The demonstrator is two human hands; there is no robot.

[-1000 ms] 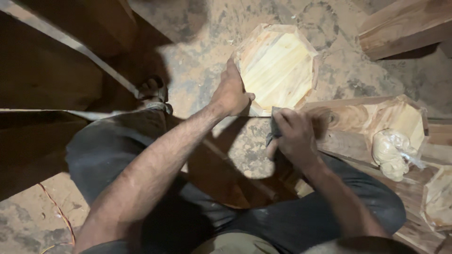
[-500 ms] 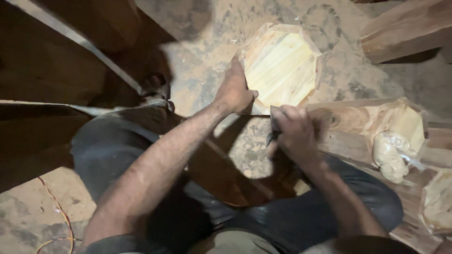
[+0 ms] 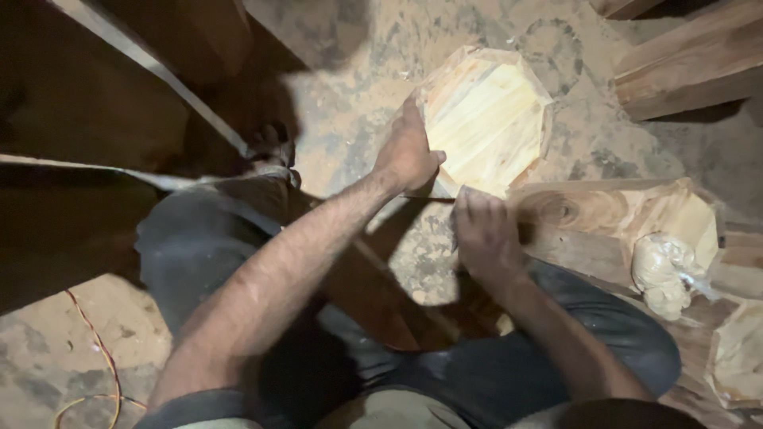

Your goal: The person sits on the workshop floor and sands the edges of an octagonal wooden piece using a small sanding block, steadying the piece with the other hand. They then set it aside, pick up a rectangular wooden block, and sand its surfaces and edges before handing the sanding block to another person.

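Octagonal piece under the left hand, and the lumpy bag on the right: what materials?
Octagonal piece: looks like raw pale wood, glued strips with visible grain lines, unfinished matte, darker edge. Left hand grips its rim. Bag: seems thin clear plastic, glossy wrinkles, holding something cream-coloured; contents unclear.

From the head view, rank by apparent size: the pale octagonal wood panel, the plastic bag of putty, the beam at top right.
1. Octagonal wood panel, held by the left hand.
2. Beam, cut off by the frame, so unsure against the panel.
3. Plastic bag, clearly smallest.

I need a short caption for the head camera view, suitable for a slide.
Seated on a dusty floor, a person steadies an octagonal wooden piece with the left hand while the right hand works at its lower edge.
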